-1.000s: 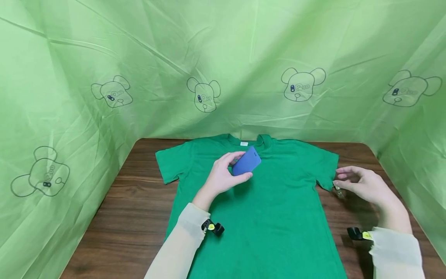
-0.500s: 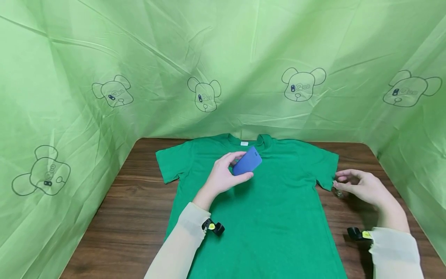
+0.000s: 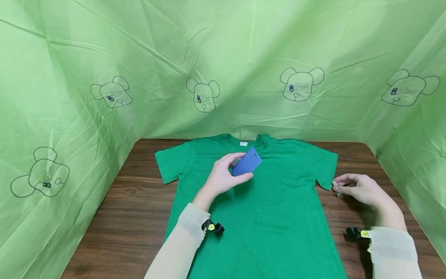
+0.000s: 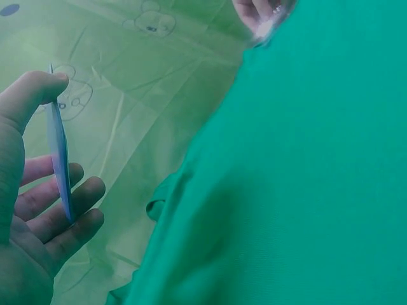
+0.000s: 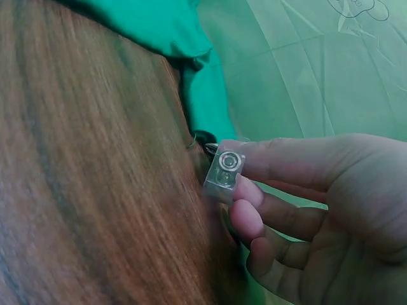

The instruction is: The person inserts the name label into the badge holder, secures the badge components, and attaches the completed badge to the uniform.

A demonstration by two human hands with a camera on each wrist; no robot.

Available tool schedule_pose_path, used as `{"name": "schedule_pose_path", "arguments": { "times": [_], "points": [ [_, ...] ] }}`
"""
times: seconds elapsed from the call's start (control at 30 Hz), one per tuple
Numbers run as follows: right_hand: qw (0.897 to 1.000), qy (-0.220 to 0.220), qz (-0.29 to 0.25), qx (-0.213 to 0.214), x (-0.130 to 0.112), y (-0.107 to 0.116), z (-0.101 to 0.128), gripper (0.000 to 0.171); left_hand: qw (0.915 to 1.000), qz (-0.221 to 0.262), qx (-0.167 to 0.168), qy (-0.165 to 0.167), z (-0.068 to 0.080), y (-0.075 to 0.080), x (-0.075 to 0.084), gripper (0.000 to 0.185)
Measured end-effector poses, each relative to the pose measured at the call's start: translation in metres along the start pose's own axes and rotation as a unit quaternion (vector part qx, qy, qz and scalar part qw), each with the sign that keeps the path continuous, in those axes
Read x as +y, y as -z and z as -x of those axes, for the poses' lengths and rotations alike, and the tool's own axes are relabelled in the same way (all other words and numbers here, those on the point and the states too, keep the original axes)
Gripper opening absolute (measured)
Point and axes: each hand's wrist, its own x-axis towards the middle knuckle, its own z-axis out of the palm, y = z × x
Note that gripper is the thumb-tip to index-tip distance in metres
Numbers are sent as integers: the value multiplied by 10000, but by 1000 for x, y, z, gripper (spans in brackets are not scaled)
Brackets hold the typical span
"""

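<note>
Two hands worked over a green T-shirt point(image 3: 258, 201) on the table point(image 3: 132, 201).
The left hand point(image 3: 221, 178) gripped a blue card point(image 3: 246, 162) above the chest; the right hand point(image 3: 360, 190) pinched a clear clip point(image 5: 224, 169) beside the sleeve.

t-shirt point(image 3: 265, 209) flat on worktop point(image 3: 132, 201), collar at far edge; card point(image 3: 246, 162) in left hand point(image 3: 223, 177) above its chest; clip point(image 3: 335, 186) in right hand point(image 3: 360, 190) beside its right sleeve.
</note>
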Motion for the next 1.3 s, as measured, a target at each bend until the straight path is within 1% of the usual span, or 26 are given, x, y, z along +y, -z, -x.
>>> {"name": "schedule_pose_path", "arguments": {
  "times": [0.23,0.3,0.5,0.63,0.73,0.8,0.97,1.17,1.3],
  "points": [
    [10000,13,-50,-73,-2,0,2,34,10000,0,4,-55,0,0,0,67],
    [9999,-16,-93,-58,-4,2,3,35,10000,12,2,-56,0,0,1,67],
    [9988,-29,-471,90,-17,10,7,43,10000,-22,-36,-30,0,-3,2,68],
    [9983,162,-436,346,-33,14,10,44,10000,-35,-46,-22,0,-5,3,67],
    [9969,396,-372,562,-46,15,11,40,10000,2,-50,-15,1,-5,3,67],
    [9950,536,-468,702,-53,14,10,37,10000,11,-65,12,1,-5,3,68],
    [9880,841,-955,874,-75,7,8,32,9998,-43,-141,95,3,-6,4,69],
    [9780,1316,-1355,882,-104,-6,7,30,9998,-75,-148,96,3,-7,5,69],
    [9703,1483,-1703,863,-122,-16,7,29,9998,-87,-159,40,2,-9,6,69]
  ]
}}
